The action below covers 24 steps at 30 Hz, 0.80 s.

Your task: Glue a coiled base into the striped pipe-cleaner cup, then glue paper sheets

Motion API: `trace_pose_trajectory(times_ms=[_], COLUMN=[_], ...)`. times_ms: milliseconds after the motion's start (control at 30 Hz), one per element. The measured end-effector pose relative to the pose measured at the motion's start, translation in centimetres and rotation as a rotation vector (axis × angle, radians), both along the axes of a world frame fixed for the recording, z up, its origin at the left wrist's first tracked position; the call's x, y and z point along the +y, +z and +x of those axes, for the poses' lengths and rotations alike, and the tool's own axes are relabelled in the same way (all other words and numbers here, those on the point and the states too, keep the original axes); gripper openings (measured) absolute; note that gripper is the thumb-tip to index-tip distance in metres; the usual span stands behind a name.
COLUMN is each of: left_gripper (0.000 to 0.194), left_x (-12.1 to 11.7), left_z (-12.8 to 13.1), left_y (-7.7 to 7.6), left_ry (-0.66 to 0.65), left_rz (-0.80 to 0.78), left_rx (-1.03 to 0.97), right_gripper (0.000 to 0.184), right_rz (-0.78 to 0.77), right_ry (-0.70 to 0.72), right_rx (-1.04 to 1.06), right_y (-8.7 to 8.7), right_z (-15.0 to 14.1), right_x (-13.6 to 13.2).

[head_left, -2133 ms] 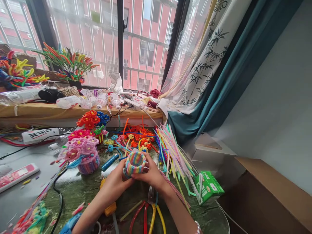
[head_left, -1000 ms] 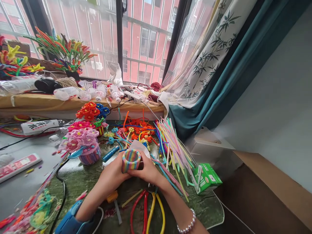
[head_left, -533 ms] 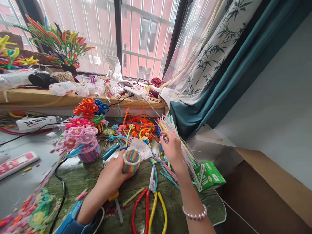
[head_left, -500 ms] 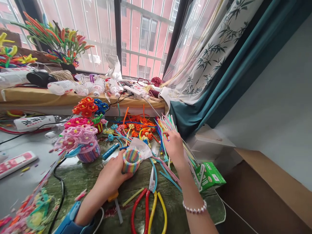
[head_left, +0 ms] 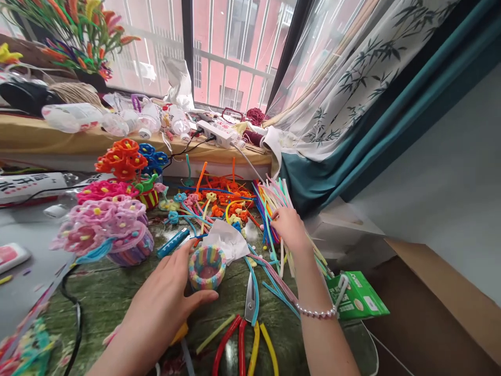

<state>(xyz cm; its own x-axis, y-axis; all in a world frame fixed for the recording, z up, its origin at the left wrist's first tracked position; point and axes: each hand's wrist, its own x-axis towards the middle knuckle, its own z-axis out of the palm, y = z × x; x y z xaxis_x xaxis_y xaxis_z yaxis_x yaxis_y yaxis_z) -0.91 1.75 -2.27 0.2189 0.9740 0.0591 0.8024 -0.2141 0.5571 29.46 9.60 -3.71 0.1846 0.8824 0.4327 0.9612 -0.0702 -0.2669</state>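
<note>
A small striped pot (head_left: 207,267) in pastel yellow, blue and pink fuzzy stems stands on the green table, its hollow facing up. My left hand (head_left: 168,292) is beside it, thumb and fingers spread round its left side without gripping it. Farther right, my right hand (head_left: 290,230) has its fingertips closed on stems in a long bundle of coloured pipe cleaners (head_left: 276,194); which ones it pinches is partly hidden. Behind the pot lies a crumpled white tissue (head_left: 227,241). Scissors (head_left: 250,303) with red and yellow handles lie in front, between my forearms.
Pipe-cleaner flowers in a purple striped pot (head_left: 131,249) stand at left. A blue lighter-like tube (head_left: 173,243) lies beside the tissue. Loose orange pieces (head_left: 230,196) cover the back of the table. A green box (head_left: 358,295) is at right, near an open cardboard box (head_left: 442,271).
My left hand has let go of the striped pot, which now rests on the table. My right hand stays at the pipe-cleaner bundle. The view has shifted closer.
</note>
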Motion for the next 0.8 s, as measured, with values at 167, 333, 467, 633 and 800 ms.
trace_pose_trajectory(times_ms=[167, 333, 467, 633, 800], left_gripper=[0.096, 0.092, 0.089, 0.081, 0.074], left_x=[-0.1, -0.3, -0.3, -0.6, -0.9], left_z=[-0.2, -0.3, -0.2, 0.0, -0.1], left_y=[-0.4, -0.4, -0.1, 0.9, 0.7], left_ry=[0.04, 0.042, 0.043, 0.046, 0.021], left_rz=[0.048, 0.031, 0.025, -0.011, 0.026], left_rx=[0.022, 0.004, 0.006, 0.032, 0.019], right_gripper=[0.003, 0.018, 0.018, 0.024, 0.021], right_rz=[-0.175, -0.32, -0.375, -0.416, -0.414], right_ry=[-0.074, -0.095, -0.122, -0.157, -0.159], right_rx=[-0.039, -0.106, -0.155, -0.155, -0.064], right_y=[1.4, 2.0, 2.4, 3.2, 3.5], right_z=[-0.3, -1.9, -2.7, -3.8, -4.4], right_x=[-0.2, 0.2, 0.3, -0.3, -0.6])
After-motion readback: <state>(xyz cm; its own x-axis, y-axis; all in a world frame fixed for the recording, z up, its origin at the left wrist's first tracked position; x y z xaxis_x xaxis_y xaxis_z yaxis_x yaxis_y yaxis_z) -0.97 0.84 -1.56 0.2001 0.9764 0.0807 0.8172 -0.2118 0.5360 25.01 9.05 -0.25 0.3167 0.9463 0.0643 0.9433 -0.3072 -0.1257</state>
